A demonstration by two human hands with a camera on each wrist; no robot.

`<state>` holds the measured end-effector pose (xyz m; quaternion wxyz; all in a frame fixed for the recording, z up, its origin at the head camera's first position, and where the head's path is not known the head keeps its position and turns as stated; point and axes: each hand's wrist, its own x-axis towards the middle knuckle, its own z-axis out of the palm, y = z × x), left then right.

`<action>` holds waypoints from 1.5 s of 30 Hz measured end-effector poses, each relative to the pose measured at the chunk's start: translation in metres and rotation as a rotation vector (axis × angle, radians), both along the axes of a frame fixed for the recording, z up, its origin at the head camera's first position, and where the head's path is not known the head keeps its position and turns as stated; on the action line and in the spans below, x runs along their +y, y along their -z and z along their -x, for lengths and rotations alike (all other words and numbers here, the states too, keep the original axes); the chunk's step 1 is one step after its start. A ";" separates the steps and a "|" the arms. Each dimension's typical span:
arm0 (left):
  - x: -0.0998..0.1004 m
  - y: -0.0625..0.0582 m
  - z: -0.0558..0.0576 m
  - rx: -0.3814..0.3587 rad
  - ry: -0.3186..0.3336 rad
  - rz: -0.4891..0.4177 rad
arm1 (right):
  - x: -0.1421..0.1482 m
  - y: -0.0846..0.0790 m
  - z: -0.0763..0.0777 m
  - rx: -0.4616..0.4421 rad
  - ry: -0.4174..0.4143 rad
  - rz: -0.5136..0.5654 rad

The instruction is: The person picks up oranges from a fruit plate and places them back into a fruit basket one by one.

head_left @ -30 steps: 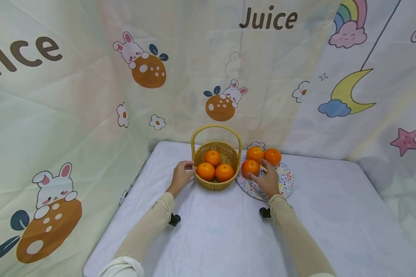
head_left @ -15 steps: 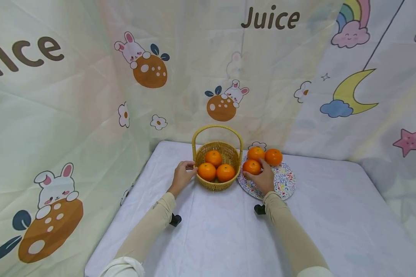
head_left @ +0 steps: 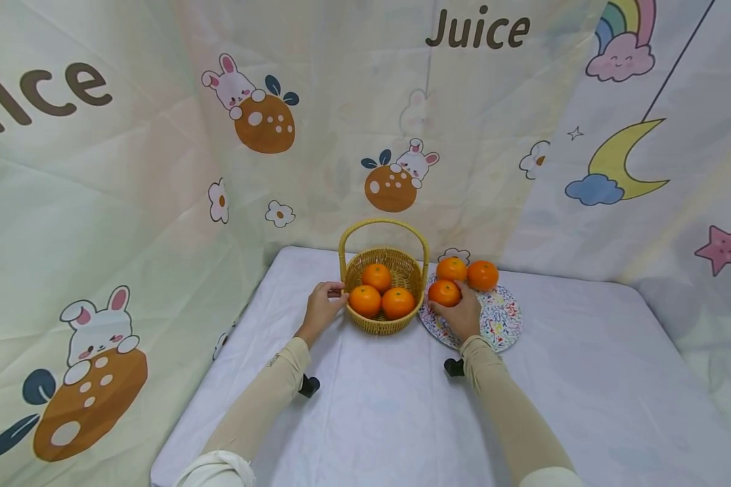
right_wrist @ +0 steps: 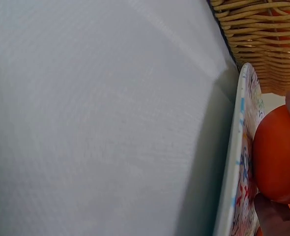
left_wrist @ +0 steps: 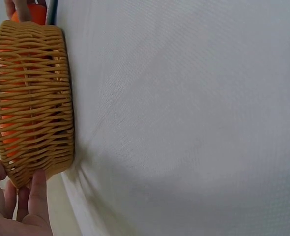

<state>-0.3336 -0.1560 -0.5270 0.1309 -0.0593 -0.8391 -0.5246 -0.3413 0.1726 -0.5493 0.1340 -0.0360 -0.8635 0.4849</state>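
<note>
A yellow wicker basket (head_left: pixel 380 327) with a tall arched handle holds three oranges, one of them the front-left orange (head_left: pixel 364 301). At the basket's left side, my left hand (head_left: pixel 323 310) grips the wall; the left wrist view shows thumb and fingers (left_wrist: pixel 38 194) on either side of its edge. My right hand (head_left: pixel 465 318) holds an orange (head_left: pixel 444 293) on the speckled plate (head_left: pixel 504 318), thumb to the left and fingers round the right. In the right wrist view this orange (right_wrist: pixel 277 155) sits right against the plate's face. Part of that hand is out of frame there.
Two more oranges sit at the plate's back, the back-left orange (head_left: pixel 451 269) and the back-right orange (head_left: pixel 482 276). A white cloth (head_left: pixel 390 419) covers the table. Behind and at the sides hangs a printed curtain (head_left: pixel 329 101). Basket and plate stand side by side.
My right hand has moved slightly left and closed its fingers round the front orange on the plate. My left hand stays at the basket. The head view has shifted a little.
</note>
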 end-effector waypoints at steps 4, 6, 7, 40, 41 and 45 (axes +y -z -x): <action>0.001 -0.001 0.000 -0.002 -0.003 0.006 | 0.000 0.000 -0.001 0.001 -0.005 0.008; 0.001 -0.001 -0.001 0.000 -0.007 0.005 | 0.001 0.000 -0.002 0.004 -0.012 0.013; 0.001 -0.002 -0.001 0.001 -0.009 0.006 | 0.001 0.000 -0.002 0.008 -0.016 0.014; 0.001 -0.001 0.001 -0.020 0.021 -0.011 | -0.011 -0.076 -0.049 0.307 -0.127 -0.011; 0.001 -0.002 0.001 -0.023 0.020 -0.012 | -0.014 -0.078 -0.048 0.311 -0.133 -0.011; -0.001 0.000 0.001 -0.021 0.017 -0.012 | -0.029 -0.083 -0.044 0.317 -0.166 -0.005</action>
